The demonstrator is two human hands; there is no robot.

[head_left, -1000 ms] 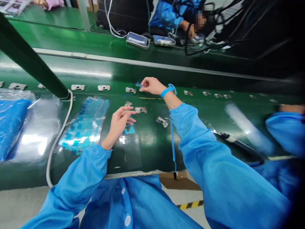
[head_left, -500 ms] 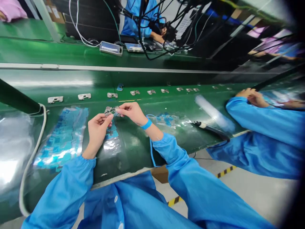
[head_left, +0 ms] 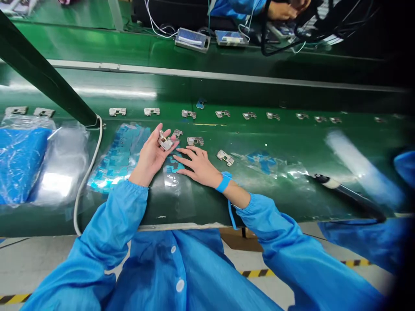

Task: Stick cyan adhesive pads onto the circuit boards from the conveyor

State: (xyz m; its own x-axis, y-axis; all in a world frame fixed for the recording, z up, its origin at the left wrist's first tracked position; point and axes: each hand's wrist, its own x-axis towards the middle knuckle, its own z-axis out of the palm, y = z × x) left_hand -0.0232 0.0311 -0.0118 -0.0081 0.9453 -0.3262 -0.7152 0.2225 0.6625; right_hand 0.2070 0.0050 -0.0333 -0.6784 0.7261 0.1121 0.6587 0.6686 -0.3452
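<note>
Left hand [head_left: 149, 159] near frame center, palm turned up, fingers loosely curled, holding a small metal part [head_left: 166, 142] across them; grip looks light. So that part is just left of center, off the bench surface [head_left: 207, 207]. Right hand [head_left: 201, 167] just right of it, palm down, fingers spread and slightly bent, nothing gripped that I can see. Its fingertips are over a teal film strip [head_left: 172, 166]; contact or not, can't tell from where I stand. Blue wrist strap [head_left: 223, 183] on the right wrist.

Around the hands: one loose metal piece [head_left: 177, 133] just beyond the left fingers, a metal plate [head_left: 195, 141] just above the right hand, a tilted metal bracket [head_left: 225, 157] to its right. Bigger teal film sheet [head_left: 116, 151] left of the left hand. Row of metal parts [head_left: 188, 114] runs across the frame above the hands, a small blue piece [head_left: 200, 103] just above the row.

Right of center, a clear bag with blue pieces [head_left: 262, 162], then a black-handled tool [head_left: 353, 198] toward the right edge. Left side: white cable [head_left: 87, 177], dark green post [head_left: 48, 71], blue package [head_left: 21, 162] in clear wrap. Top right, a co-worker's hands [head_left: 282, 11].
</note>
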